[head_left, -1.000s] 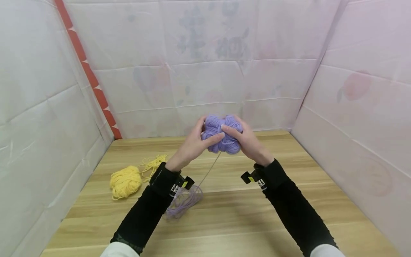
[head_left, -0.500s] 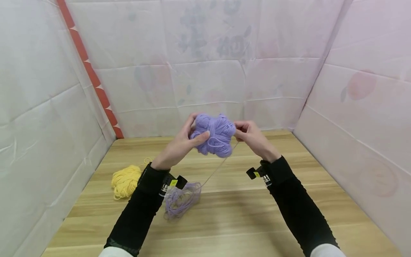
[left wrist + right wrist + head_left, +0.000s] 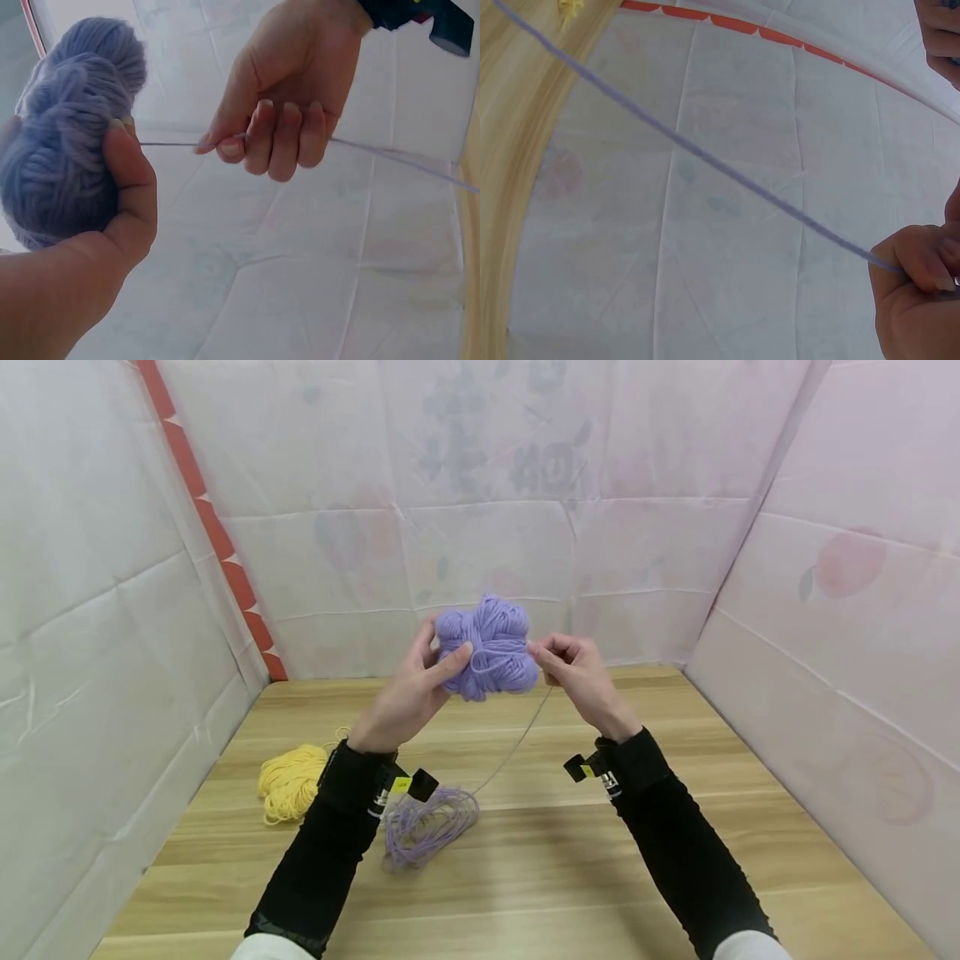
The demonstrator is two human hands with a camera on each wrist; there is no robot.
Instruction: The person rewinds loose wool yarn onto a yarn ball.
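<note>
A purple ball of yarn (image 3: 491, 647), wound in several lobes with strands wrapped round its middle, is held up above the table by my left hand (image 3: 412, 689), thumb across its near side. Just right of it, my right hand (image 3: 577, 677) pinches the purple yarn strand (image 3: 169, 144), which runs taut from the ball in the left wrist view. Past the curled fingers (image 3: 281, 154) the strand goes on, sloping down to a loose purple tangle of yarn (image 3: 427, 828) on the table. The right wrist view shows this strand crossing to my right hand (image 3: 915, 292).
A yellow ball of yarn (image 3: 291, 783) lies on the left of the wooden table (image 3: 570, 877), partly behind my left sleeve. White sheeting (image 3: 480, 552) walls in the back and both sides. A red strip (image 3: 217, 531) runs down the back left corner.
My right hand has left the ball and now pinches the strand beside it. My left hand has carried the ball leftward and slightly up, turning it. The loose tangle has hardly moved.
</note>
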